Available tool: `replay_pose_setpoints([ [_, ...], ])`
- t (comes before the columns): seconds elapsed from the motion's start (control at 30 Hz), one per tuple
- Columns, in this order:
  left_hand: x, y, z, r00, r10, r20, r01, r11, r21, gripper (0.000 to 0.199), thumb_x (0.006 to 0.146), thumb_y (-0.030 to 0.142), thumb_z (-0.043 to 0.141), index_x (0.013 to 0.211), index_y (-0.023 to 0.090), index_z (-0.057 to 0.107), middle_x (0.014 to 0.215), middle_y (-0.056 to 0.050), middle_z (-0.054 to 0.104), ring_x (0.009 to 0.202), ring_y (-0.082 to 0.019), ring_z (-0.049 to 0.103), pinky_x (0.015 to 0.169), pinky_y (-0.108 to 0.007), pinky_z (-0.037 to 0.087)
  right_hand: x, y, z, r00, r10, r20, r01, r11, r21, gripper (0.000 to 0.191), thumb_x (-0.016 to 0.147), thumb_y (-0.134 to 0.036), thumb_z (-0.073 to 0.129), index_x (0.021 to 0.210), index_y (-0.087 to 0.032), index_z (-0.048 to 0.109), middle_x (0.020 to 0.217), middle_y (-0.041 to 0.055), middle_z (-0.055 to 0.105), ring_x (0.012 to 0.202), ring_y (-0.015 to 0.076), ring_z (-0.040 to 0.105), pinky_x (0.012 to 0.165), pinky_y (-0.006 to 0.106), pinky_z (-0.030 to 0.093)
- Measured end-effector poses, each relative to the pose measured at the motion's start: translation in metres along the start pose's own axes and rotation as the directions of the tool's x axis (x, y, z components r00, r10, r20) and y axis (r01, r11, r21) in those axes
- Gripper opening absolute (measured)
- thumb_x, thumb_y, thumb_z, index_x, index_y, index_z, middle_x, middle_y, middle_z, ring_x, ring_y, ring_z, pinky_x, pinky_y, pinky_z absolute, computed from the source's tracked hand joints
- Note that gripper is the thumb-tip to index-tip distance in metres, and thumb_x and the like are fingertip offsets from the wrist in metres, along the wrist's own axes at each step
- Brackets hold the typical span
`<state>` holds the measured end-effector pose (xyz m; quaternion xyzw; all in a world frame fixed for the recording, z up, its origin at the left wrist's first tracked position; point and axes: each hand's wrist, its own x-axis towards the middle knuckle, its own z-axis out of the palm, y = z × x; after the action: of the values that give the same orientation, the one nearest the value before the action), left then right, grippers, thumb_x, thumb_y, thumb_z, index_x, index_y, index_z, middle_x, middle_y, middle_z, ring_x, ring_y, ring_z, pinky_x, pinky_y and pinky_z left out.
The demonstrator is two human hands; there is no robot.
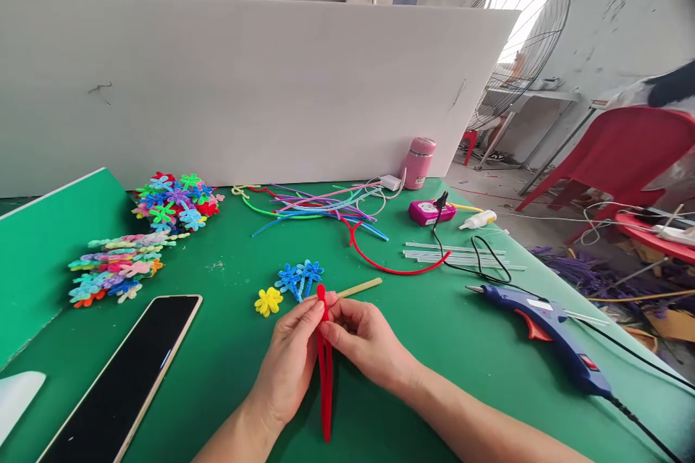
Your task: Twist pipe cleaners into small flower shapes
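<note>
A red pipe cleaner (326, 398) is pinched between my two hands, with a small loop at its top and its doubled legs hanging down toward me. My left hand (293, 347) grips it from the left, thumb on top. From the right, my right hand (369, 340) presses its thumb and fingers against the same stem. Just beyond the fingers lies a thin pale yellow stick (361, 288), partly hidden by them. Blue pipe-cleaner flowers (300, 278) and a yellow pipe-cleaner flower (268, 302) rest on the green table behind my left hand.
A blue glue gun (548, 329) lies at right beside clear glue sticks (456, 255) and a black cable. Loose pipe cleaners (320, 206), a pink bottle (419, 163) and a magenta box (431, 213) sit at the back. Left are piled flowers (177, 202) and a phone (122, 383).
</note>
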<state>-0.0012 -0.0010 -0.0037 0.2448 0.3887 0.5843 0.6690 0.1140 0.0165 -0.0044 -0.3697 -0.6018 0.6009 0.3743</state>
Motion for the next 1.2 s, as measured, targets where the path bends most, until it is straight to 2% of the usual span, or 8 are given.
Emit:
replay_pose_setpoints([
  [0.27, 0.002, 0.003, 0.003, 0.999, 0.023, 0.03, -0.029, 0.978, 0.205, 0.011, 0.072, 0.024, 0.062, 0.075, 0.015, 0.066, 0.064, 0.001, 0.057, 0.06, -0.008, 0.049, 0.059, -0.02, 0.042, -0.001, -0.005, -0.009, 0.993, 0.037, -0.113, -0.046, 0.996, -0.073, 0.025, 0.077, -0.035, 0.048, 0.061, -0.017, 0.044, 0.053, -0.0029, 0.047, 0.049, 0.0075, 0.036, 0.046, 0.02, 0.027],
  [0.37, 0.005, 0.007, 0.004, 0.996, -0.071, 0.046, 0.061, 0.98, 0.19, 0.013, 0.072, 0.025, 0.061, 0.066, 0.014, 0.062, 0.058, 0.002, 0.054, 0.051, -0.007, 0.046, 0.05, -0.019, 0.038, 0.0, -0.003, -0.011, 0.993, -0.005, -0.114, -0.001, 0.999, -0.053, 0.024, 0.078, -0.035, 0.047, 0.062, -0.017, 0.045, 0.053, -0.0026, 0.049, 0.049, 0.0077, 0.037, 0.047, 0.02, 0.028],
  [0.5, 0.01, 0.01, 0.005, 0.983, -0.175, 0.055, 0.168, 0.979, 0.114, 0.007, 0.07, 0.02, 0.061, 0.072, 0.013, 0.06, 0.052, 0.004, 0.049, 0.042, -0.004, 0.039, 0.042, -0.017, 0.031, 0.002, 0.002, -0.012, 0.987, 0.043, -0.156, -0.06, 0.993, -0.105, 0.027, 0.074, -0.035, 0.051, 0.057, -0.018, 0.04, 0.047, -0.0064, 0.036, 0.045, 0.0062, 0.027, 0.042, 0.02, 0.021],
  [0.63, 0.009, 0.012, 0.003, 0.986, -0.157, 0.05, 0.151, 0.983, 0.106, 0.011, 0.068, 0.02, 0.064, 0.063, 0.013, 0.056, 0.049, 0.005, 0.047, 0.039, -0.003, 0.037, 0.041, -0.016, 0.029, 0.002, 0.001, -0.016, 0.991, 0.066, -0.119, -0.079, 0.991, -0.103, 0.028, 0.076, -0.037, 0.049, 0.057, -0.017, 0.039, 0.049, -0.0056, 0.037, 0.047, 0.0066, 0.029, 0.043, 0.02, 0.022],
  [0.77, 0.003, 0.013, 0.003, 0.977, -0.211, 0.04, 0.207, 0.974, 0.097, 0.013, 0.066, 0.021, 0.066, 0.062, 0.014, 0.056, 0.047, 0.005, 0.047, 0.036, -0.001, 0.034, 0.039, -0.014, 0.026, 0.003, -0.003, -0.022, 0.985, 0.022, -0.169, -0.031, 0.998, -0.053, 0.025, 0.078, -0.039, 0.047, 0.067, -0.016, 0.047, 0.058, -0.0042, 0.041, 0.053, 0.0076, 0.032, 0.049, 0.02, 0.027],
  [0.97, -0.003, 0.012, 0.003, 0.944, -0.311, 0.115, 0.285, 0.938, 0.196, 0.015, 0.069, 0.022, 0.064, 0.061, 0.013, 0.055, 0.046, 0.004, 0.046, 0.04, -0.002, 0.032, 0.039, -0.014, 0.024, 0.003, 0.001, -0.021, 0.998, 0.025, -0.063, -0.022, 0.998, 0.054, 0.027, 0.075, -0.039, 0.051, 0.063, -0.015, 0.046, 0.059, -0.0033, 0.042, 0.054, 0.0077, 0.034, 0.051, 0.021, 0.029],
  [1.1, -0.005, 0.009, 0.001, 0.947, -0.305, 0.101, 0.269, 0.924, 0.273, 0.018, 0.069, 0.026, 0.064, 0.061, 0.013, 0.054, 0.046, 0.004, 0.043, 0.043, -0.004, 0.031, 0.04, -0.015, 0.022, 0.001, -0.001, -0.019, 0.999, 0.033, -0.041, -0.034, 0.999, -0.017, 0.022, 0.075, -0.033, 0.05, 0.062, -0.016, 0.045, 0.056, -0.0037, 0.041, 0.052, 0.0075, 0.034, 0.048, 0.02, 0.028],
  [1.2, -0.008, 0.005, 0.002, 0.961, -0.271, 0.048, 0.236, 0.902, 0.362, 0.021, 0.069, 0.029, 0.063, 0.06, 0.014, 0.053, 0.049, 0.005, 0.04, 0.047, -0.005, 0.031, 0.042, -0.015, 0.024, 0.0, -0.004, -0.017, 0.994, 0.026, -0.102, -0.043, 0.985, -0.165, 0.018, 0.072, -0.023, 0.048, 0.057, -0.017, 0.041, 0.052, -0.0048, 0.038, 0.05, 0.0073, 0.033, 0.046, 0.02, 0.026],
])
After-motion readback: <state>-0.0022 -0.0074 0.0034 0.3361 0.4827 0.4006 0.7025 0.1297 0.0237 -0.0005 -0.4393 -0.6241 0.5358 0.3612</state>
